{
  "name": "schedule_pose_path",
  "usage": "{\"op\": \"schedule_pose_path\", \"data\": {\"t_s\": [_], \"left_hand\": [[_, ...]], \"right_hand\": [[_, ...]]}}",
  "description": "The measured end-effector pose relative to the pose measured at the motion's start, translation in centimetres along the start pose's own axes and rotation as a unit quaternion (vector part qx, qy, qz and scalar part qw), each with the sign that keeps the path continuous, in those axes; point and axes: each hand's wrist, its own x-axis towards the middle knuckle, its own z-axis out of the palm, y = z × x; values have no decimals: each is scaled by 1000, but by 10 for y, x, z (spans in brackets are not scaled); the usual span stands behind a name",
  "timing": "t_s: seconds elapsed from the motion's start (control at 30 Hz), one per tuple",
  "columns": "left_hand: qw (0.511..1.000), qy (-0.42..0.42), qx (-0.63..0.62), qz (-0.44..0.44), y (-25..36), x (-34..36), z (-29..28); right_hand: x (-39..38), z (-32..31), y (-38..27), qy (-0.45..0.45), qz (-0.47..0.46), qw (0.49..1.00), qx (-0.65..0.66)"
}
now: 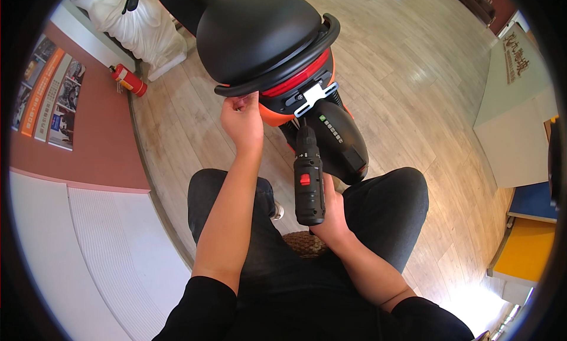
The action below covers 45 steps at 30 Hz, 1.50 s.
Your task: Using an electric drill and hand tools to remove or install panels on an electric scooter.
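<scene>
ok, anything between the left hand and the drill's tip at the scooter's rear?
Head view: only the scooter's orange rear panel spans the gap between the left hand and the black cordless drill, held in the right hand.

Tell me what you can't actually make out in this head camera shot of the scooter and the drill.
- Tip of the black cordless drill: head view, lost in shadow under the orange scooter tail.
- Left hand fingertips: curled at the black grab rail, contents unseen.
- Right hand fingers: behind the drill's grip.
- Scooter front: cut off by the top edge.
</scene>
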Motion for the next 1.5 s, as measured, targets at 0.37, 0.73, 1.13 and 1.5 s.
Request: {"op": "schedule_pose_path", "data": {"t_s": [0.37, 0.73, 1.13, 1.5], "left_hand": [[995, -5, -34, -96, -2, 7, -6], [999, 21, 4, -28, 2, 0, -1], [999, 9, 27, -31, -10, 7, -5], [998, 62, -2, -19, 3, -3, 0]], "right_hand": [[0, 3, 8, 4, -14, 1000, -5], [-1, 4, 7, -7, -3, 1000, 8], [0, 3, 5, -7, -9, 1000, -2], [0, 4, 9, -7, 2, 1000, -5]]}}
